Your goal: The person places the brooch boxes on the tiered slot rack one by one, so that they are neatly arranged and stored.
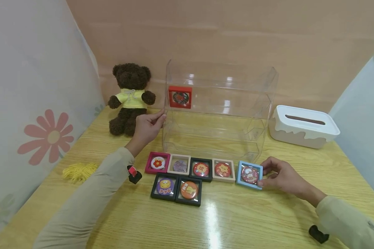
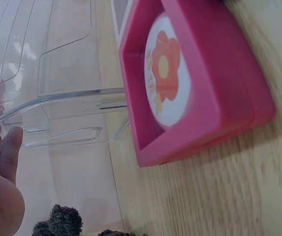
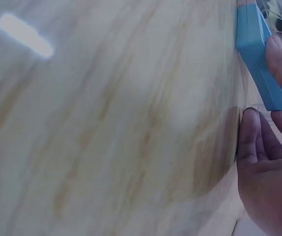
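My left hand [image 1: 148,126] pinches the left side edge of a clear plastic display rack [image 1: 218,135] between thumb and fingers. A red square frame [image 1: 180,97] with a round badge stands on the rack's upper tier at the left. My right hand [image 1: 282,175] grips the right edge of a light blue frame [image 1: 249,175] holding a round badge, thumb on its front. In the right wrist view the blue frame [image 3: 259,59] is tilted, one edge raised off the table. Left of it lie a beige frame [image 1: 223,169], a black frame [image 1: 201,169] and a magenta frame [image 1: 157,162].
Two more black frames [image 1: 189,191] lie in a nearer row. A brown teddy bear [image 1: 131,98] in a yellow top sits left of the rack. A white tissue box [image 1: 303,126] stands at the right, yellow yarn [image 1: 79,172] at the far left.
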`<state>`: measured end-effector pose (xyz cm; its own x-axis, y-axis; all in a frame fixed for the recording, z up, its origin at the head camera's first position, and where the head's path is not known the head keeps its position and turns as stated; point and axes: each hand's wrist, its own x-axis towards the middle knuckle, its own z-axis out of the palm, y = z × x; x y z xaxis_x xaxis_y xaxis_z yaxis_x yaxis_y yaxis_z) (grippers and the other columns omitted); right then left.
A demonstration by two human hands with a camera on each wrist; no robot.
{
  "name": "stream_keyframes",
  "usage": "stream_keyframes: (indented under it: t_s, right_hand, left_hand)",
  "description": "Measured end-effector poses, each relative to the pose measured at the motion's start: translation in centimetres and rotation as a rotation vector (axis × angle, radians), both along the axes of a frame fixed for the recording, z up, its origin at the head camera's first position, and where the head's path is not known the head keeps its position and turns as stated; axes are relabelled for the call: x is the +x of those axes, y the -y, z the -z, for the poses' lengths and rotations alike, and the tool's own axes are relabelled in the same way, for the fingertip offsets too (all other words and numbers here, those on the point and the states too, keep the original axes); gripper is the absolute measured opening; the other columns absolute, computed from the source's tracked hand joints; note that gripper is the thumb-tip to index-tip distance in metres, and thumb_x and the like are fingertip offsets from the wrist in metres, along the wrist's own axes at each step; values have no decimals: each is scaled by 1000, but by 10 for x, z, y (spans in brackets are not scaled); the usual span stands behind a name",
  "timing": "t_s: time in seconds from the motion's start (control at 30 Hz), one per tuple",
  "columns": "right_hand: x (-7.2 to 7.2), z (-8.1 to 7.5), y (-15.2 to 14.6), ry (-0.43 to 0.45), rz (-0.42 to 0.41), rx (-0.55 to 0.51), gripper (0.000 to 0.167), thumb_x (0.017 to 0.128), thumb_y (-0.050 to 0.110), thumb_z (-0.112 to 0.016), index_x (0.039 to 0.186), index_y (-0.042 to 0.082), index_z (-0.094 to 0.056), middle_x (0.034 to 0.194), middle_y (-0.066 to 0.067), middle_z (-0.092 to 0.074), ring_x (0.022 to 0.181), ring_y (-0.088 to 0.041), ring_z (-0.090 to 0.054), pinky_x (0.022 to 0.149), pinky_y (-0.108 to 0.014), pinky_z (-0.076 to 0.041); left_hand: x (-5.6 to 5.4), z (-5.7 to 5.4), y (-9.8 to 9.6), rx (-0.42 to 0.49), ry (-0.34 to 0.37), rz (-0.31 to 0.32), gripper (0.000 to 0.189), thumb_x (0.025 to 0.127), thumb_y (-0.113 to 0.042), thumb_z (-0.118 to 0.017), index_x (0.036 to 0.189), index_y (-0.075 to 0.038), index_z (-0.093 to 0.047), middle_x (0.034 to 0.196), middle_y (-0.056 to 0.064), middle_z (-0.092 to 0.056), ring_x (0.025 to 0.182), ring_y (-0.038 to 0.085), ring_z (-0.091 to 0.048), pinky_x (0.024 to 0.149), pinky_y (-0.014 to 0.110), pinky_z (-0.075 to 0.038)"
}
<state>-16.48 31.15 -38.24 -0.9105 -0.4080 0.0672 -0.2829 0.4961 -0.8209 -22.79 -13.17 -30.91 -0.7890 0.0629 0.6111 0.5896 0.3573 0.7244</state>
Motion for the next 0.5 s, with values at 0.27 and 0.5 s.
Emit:
stream_keyframes:
  t_s: [0.27, 0.5]
  right_hand:
    - [4, -6, -2, -40, 55, -21, 26, 75, 4, -80, 93, 0, -62, 88, -12, -63, 79, -16, -63, 66, -25, -53]
    - [8, -12, -1, -51, 133, -2, 5, 86, 5, -70, 87, 2, -66, 84, -8, -66, 77, -13, -66, 61, -28, -54]
  left_hand:
    - [1, -1, -1, 13, 11, 10, 24, 92, 2, -59, 114, 11, -62, 97, 25, -65, 70, 39, -66, 52, 13, -48]
    - [2, -1, -2, 35, 15, 15, 24, 92, 2, -59, 114, 12, -62, 100, 25, -65, 74, 39, -67, 56, 20, -53]
